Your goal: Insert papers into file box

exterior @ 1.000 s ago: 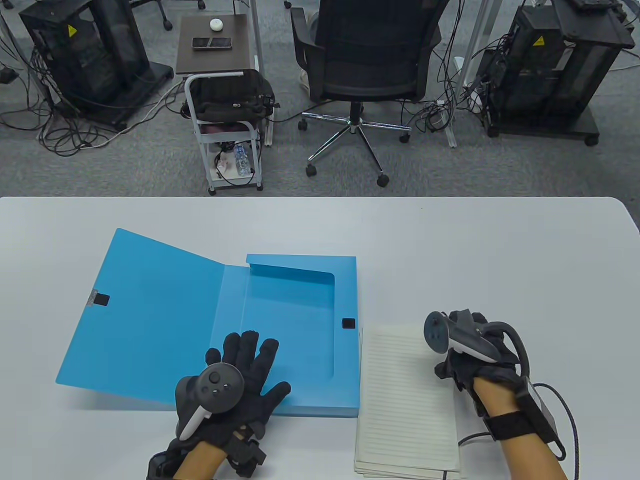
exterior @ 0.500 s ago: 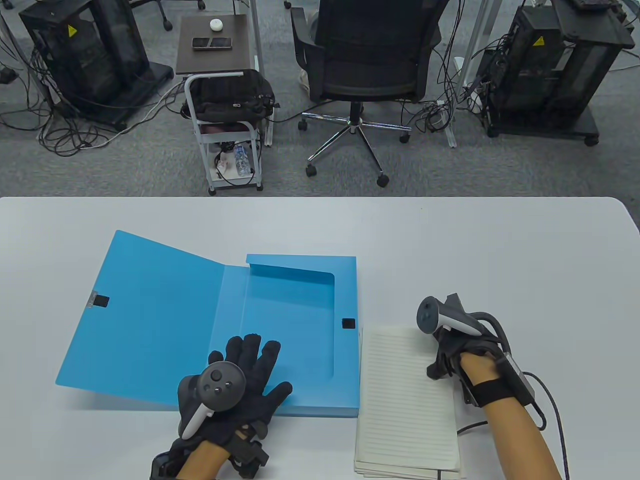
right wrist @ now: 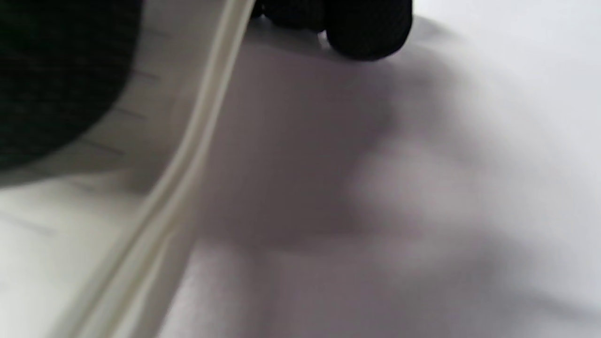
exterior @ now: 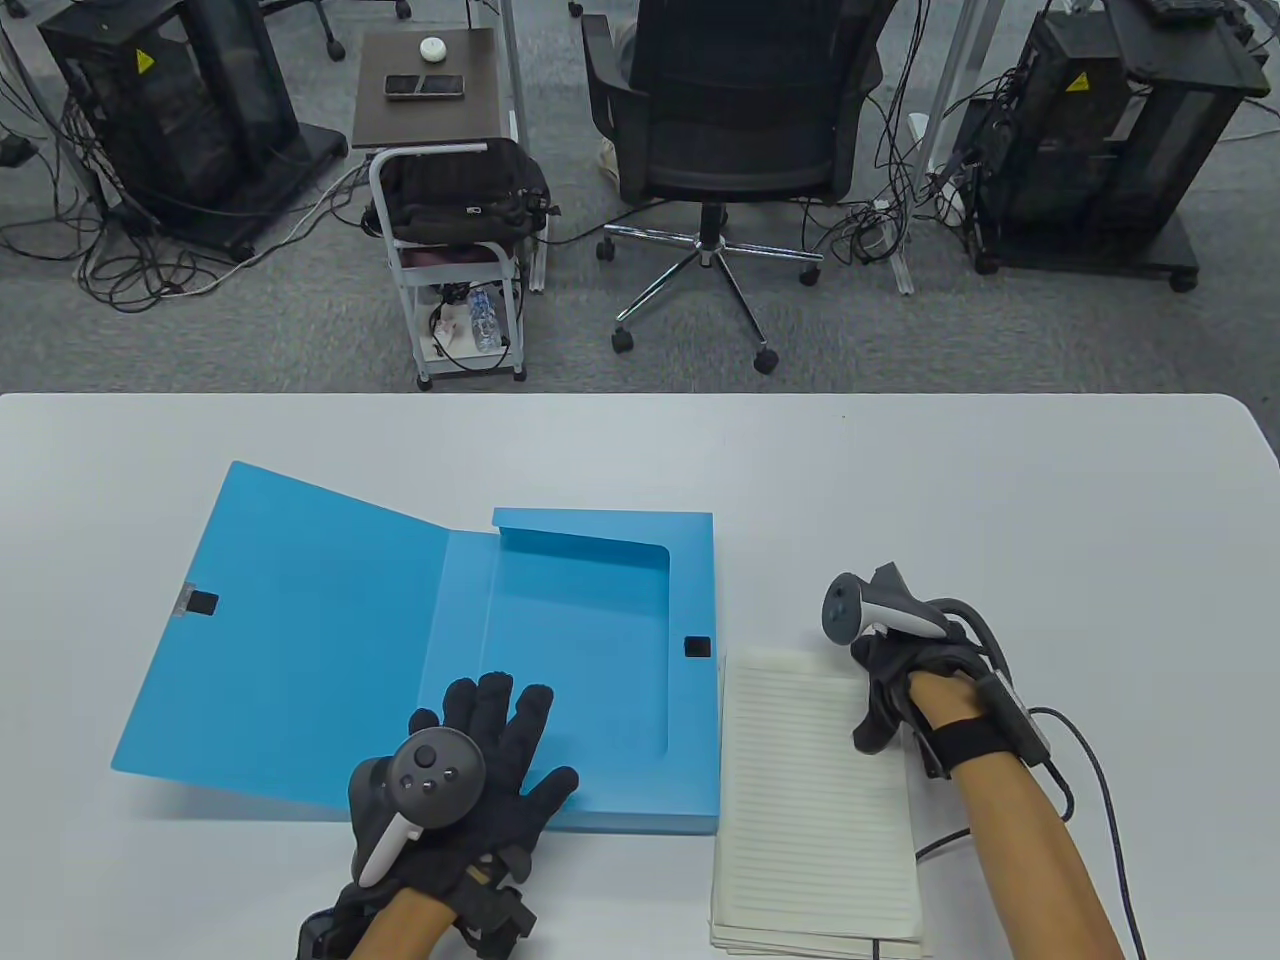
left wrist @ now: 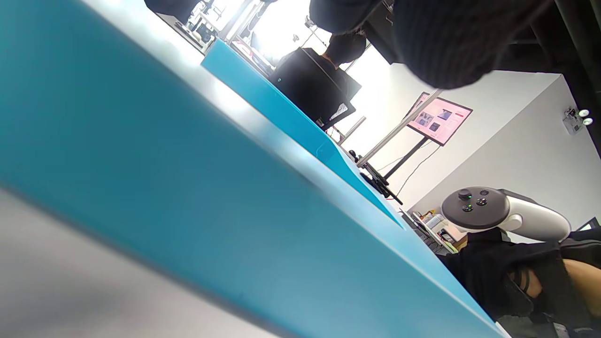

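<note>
The blue file box (exterior: 580,620) lies open on the white table (exterior: 1000,500), its lid (exterior: 300,620) folded out to the left. My left hand (exterior: 500,740) rests flat on the box's near part, fingers spread. The box fills the left wrist view (left wrist: 188,188). A stack of lined papers (exterior: 810,800) lies just right of the box. My right hand (exterior: 885,690) is at the stack's upper right edge. In the right wrist view the thumb (right wrist: 56,70) lies on the papers (right wrist: 94,197) and the fingertips (right wrist: 366,28) touch the table beside the edge.
The box's black clasp patches sit on its right wall (exterior: 697,646) and on the lid's left edge (exterior: 203,600). A glove cable (exterior: 1100,800) trails right of the papers. An office chair (exterior: 740,120) and a small cart (exterior: 450,260) stand beyond the table's far edge.
My right hand has slid away from me along the papers' right edge toward the far corner. My left hand has stayed on the box. The papers have not visibly moved.
</note>
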